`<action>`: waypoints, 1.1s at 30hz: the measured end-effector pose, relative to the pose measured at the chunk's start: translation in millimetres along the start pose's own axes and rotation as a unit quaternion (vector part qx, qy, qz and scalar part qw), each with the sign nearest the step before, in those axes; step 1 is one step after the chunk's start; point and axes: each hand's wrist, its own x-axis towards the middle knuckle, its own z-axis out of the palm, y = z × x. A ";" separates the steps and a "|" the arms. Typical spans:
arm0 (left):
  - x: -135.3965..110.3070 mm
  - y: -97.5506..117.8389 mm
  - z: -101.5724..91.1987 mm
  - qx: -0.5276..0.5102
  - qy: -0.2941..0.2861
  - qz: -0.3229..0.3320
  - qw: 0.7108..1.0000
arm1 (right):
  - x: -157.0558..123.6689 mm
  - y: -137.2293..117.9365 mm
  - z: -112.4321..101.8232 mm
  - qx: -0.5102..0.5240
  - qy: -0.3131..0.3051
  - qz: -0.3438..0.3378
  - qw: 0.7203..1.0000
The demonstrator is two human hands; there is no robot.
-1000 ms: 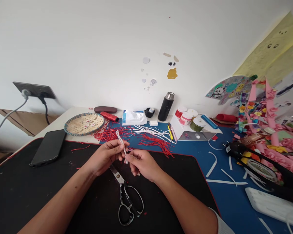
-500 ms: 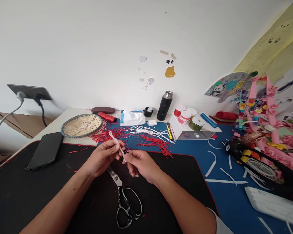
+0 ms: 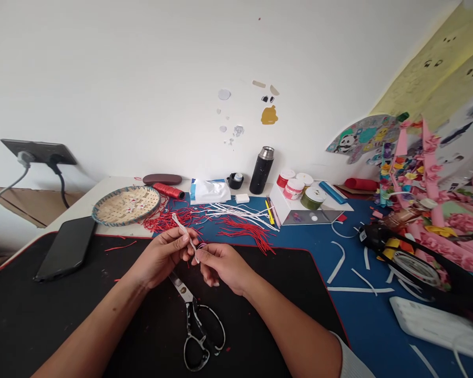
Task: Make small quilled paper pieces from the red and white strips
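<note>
Above the black mat, my left hand point(image 3: 167, 253) pinches a narrow white strip point(image 3: 185, 231) between thumb and fingers, its upper end sticking out up and left. My right hand point(image 3: 223, 265) grips the lower end of the same strip, and the fingertips of both hands almost meet. Whether the strip is cord or ribbon I cannot make out. Below the hands, scissors point(image 3: 198, 320) with dark, worn handles lie on the mat, their blade tips hidden behind my left hand. Beyond the hands are red cords point(image 3: 248, 232) and white cords point(image 3: 236, 214) in loose bunches.
A woven basket point(image 3: 126, 206) and a black phone point(image 3: 66, 247) are at left. A black thermos point(image 3: 262, 170) stands by the wall, near ribbon spools point(image 3: 294, 188) on a white box. White strips point(image 3: 360, 290), a power bank-like white block point(image 3: 433, 325) and pink paper flowers point(image 3: 463, 226) lie right.
The whole view has shifted slightly, so most things appear a little further left. Both hands keep hold of the white strip in nearly the same pose.
</note>
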 end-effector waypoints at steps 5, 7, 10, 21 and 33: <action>1.0 0.0 -1.7 -0.002 0.005 0.011 1.000 | 2.2 2.0 -0.8 -0.001 -0.009 0.005 1.000; 0.7 0.5 -2.1 -0.008 0.000 0.013 1.000 | 2.2 3.0 -0.3 0.001 -0.012 0.007 1.000; -0.6 1.6 -3.5 -0.011 0.002 0.015 1.000 | 2.2 4.6 0.7 0.008 -0.013 0.006 1.000; -0.4 3.5 -3.7 -0.008 0.016 0.017 1.000 | 2.0 3.8 2.1 0.028 -0.001 0.002 1.000; 2.4 -0.3 -5.4 -0.018 0.029 0.019 0.999 | 0.3 -1.0 1.8 0.065 -0.002 -0.009 0.998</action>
